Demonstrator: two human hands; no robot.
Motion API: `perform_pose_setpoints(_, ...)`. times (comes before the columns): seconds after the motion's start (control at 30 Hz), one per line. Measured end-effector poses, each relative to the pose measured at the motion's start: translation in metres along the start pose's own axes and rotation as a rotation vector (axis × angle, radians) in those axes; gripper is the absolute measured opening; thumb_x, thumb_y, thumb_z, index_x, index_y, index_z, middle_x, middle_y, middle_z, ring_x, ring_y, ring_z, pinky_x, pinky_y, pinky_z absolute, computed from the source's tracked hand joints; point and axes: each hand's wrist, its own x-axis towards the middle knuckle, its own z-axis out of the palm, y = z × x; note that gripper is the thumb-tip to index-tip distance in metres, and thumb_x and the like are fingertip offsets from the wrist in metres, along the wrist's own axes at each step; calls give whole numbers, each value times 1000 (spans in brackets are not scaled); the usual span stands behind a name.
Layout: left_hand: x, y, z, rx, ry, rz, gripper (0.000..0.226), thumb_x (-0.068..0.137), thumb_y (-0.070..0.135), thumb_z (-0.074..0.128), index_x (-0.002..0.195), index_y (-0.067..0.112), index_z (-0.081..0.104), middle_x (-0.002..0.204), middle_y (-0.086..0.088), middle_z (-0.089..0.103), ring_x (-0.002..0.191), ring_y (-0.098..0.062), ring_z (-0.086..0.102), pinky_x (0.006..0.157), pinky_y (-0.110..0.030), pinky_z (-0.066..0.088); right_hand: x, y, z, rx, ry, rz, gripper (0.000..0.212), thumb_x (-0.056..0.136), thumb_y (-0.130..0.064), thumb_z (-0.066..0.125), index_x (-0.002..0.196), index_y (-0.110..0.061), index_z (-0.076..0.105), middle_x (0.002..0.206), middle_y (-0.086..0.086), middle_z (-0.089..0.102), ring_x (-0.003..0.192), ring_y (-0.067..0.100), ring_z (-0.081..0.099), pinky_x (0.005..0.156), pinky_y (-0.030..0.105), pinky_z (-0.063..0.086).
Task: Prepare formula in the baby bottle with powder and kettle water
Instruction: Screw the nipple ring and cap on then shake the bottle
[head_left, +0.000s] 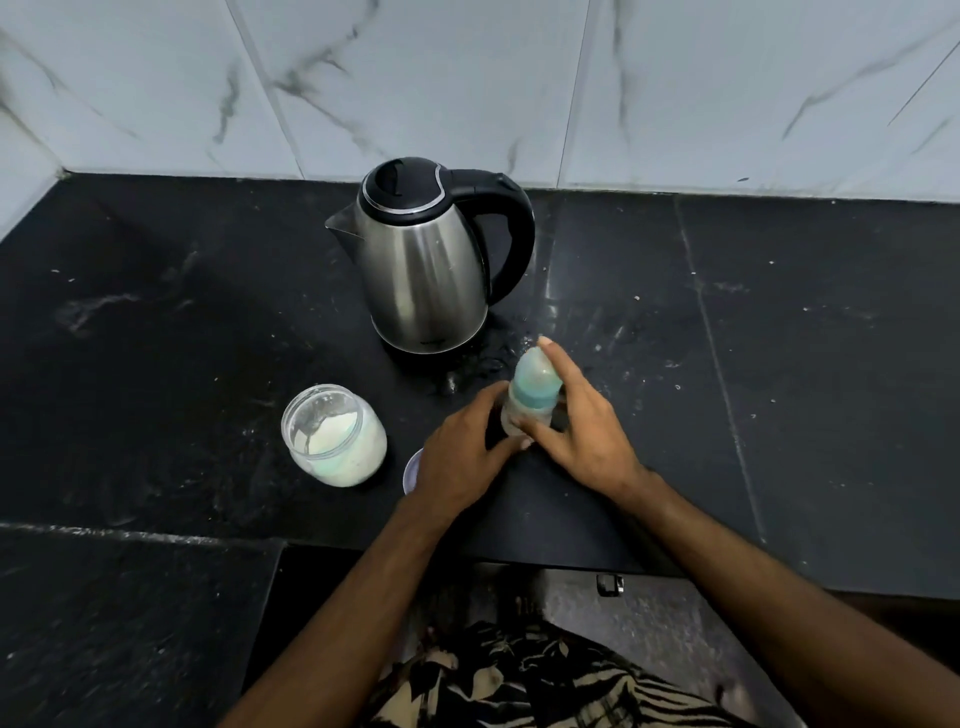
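Note:
A clear baby bottle (532, 395) with a teal collar and a clear cap stands on the black counter (156, 338). My left hand (462, 457) wraps its lower body from the left. My right hand (582, 426) holds it from the right, with the forefinger stretched up along the cap. A steel kettle (426, 270) with a black lid and handle stands just behind, spout pointing left. An open glass jar of white powder (335, 436) stands to the left of my hands.
A small round lid (413, 470) lies half hidden under my left wrist. Water drops and powder specks mark the counter near the kettle. A marble tile wall (467, 78) rises behind. The counter's front edge runs below my forearms.

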Motion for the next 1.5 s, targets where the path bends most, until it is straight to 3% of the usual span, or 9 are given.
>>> perform_pose_setpoints(0.2,-23,-26,-17,154,103,128,64,85,55,60,136,17,55,138,1,59,125,-17,55,100,-15,31,18,-6,-31,213,162,81,91,79,-14,82,148,-27,24,119,-29,56,103,2,64,89,21,53)
perform_pose_setpoints(0.4,-37,-43,-16,57,179,77,61,84,63,52,127,19,61,128,7,63,116,-10,58,98,-17,37,38,-30,-36,862,516,319,60,93,-6,65,140,-25,33,100,-2,68,86,17,67,70,36,59)
perform_pose_setpoints(0.6,-35,-52,-8,-100,244,-12,55,80,61,59,120,23,63,119,12,65,109,-2,58,96,-25,45,23,-36,-21,660,-41,263,72,83,-11,76,140,-29,35,105,10,71,93,23,73,74,35,58)
perform_pose_setpoints(0.8,-33,-51,-9,-246,248,-43,46,82,53,60,117,23,63,112,13,68,107,-4,62,96,-28,48,47,-42,-23,1005,451,370,59,92,-9,67,142,-21,36,92,-5,73,83,16,70,65,34,59)
perform_pose_setpoints(0.97,-32,-57,-7,-209,236,-35,45,84,52,59,120,25,61,114,15,66,109,-4,61,96,-33,49,23,-45,-11,698,-62,291,80,77,-15,77,144,-26,33,101,7,73,91,21,73,74,34,59)
perform_pose_setpoints(1.13,-34,-56,-7,-208,244,-25,42,86,51,56,119,26,61,115,18,65,111,-4,60,98,-29,47,50,-40,-20,938,430,392,61,93,-11,66,143,-23,32,91,-5,74,84,15,71,69,39,60)
perform_pose_setpoints(1.3,-33,-59,-7,-177,226,-22,37,88,40,59,122,27,59,117,18,63,112,1,57,98,-24,46,26,-44,-8,697,-100,319,69,80,-13,76,133,-36,38,108,18,69,89,21,73,67,32,59)
perform_pose_setpoints(1.33,-33,-59,-7,-177,227,-18,37,88,40,58,122,27,59,117,18,63,112,0,57,98,-24,45,27,-44,-10,704,-94,304,71,78,-15,77,133,-36,39,109,19,69,90,23,73,68,34,59)
perform_pose_setpoints(1.5,-34,-57,-6,-180,239,4,40,88,46,53,121,25,60,117,17,64,112,-2,58,98,-23,44,50,-44,-19,1006,394,395,60,92,-9,65,141,-24,34,95,-1,75,90,20,72,72,45,62)
